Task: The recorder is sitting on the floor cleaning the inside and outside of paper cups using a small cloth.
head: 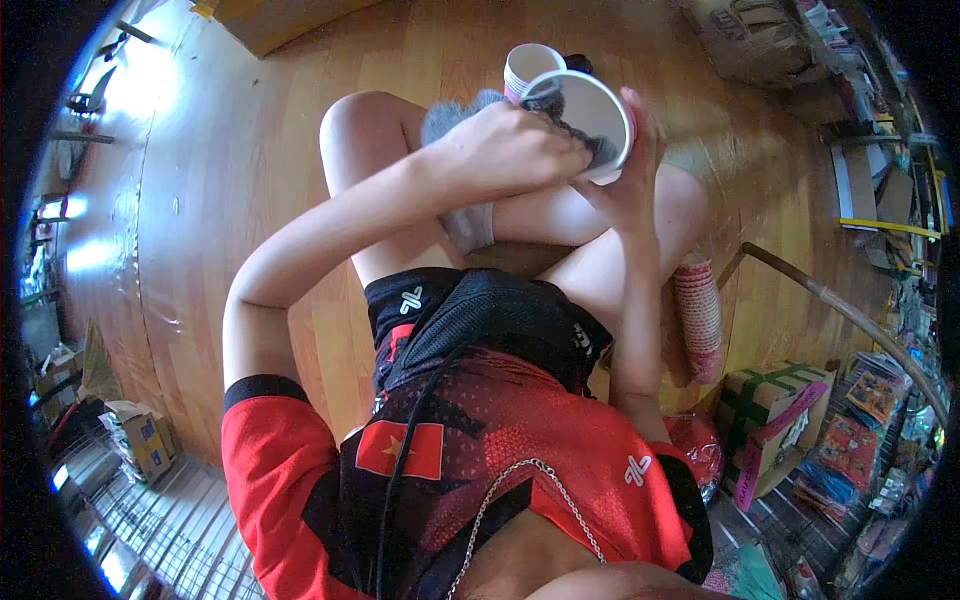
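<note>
My left hand (525, 146) is closed on a dark grey cloth (551, 101), part of which lies inside the mouth of a large white paper cup (589, 97). Around the outer right side of that cup is my right hand (634, 165), with its fingers behind the rim. Just beyond, a stack of white paper cups (531, 61) stands on the wooden floor, its lower part partly hidden. A dark item (577, 63) sits beside it, too covered to identify. Beside my right leg is a long nested stack of red-and-white cups (697, 315).
My crossed legs are on the wood-look floor (247, 150). A cardboard box (292, 19) is at the top left, and a bulky bag (750, 41) at the top right. A curved wooden pole (832, 292), a taped carton (776, 420) and goods-filled shelving (885, 187) are at right.
</note>
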### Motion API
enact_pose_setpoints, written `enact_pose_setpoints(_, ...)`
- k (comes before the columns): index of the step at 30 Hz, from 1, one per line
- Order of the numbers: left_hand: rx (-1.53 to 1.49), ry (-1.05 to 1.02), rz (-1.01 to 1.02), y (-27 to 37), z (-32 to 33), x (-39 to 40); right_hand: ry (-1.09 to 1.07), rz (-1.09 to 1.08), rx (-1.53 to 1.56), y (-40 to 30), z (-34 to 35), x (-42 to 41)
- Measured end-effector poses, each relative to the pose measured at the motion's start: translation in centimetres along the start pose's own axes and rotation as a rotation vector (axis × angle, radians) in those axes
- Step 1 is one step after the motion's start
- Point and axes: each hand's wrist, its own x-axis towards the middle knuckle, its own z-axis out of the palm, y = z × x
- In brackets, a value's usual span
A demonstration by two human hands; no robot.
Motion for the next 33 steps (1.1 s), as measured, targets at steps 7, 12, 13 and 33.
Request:
enact_pose_setpoints(7,-0.013,-0.049,0.162,0.2,0.8,-0.6,-0.262,0.065,0.461,0.8,-0.1,0.3)
enact_pose_setpoints(12,-0.210,0.017,-0.234,2.4,1.2,0.1,0.176,0.052,-0.103,0.0,2.6,-1.7)
enact_pose_setpoints(13,-0.336,-0.077,-0.464,2.7,0.9,0.4,0.285,0.117,-0.122,-0.3,3.2,-2.1)
enact_pose_setpoints(33,-0.484,-0.187,-0.376,1.2,1.0,-0.2,0.285,0.139,-0.008,-0.4,4.4,-4.3)
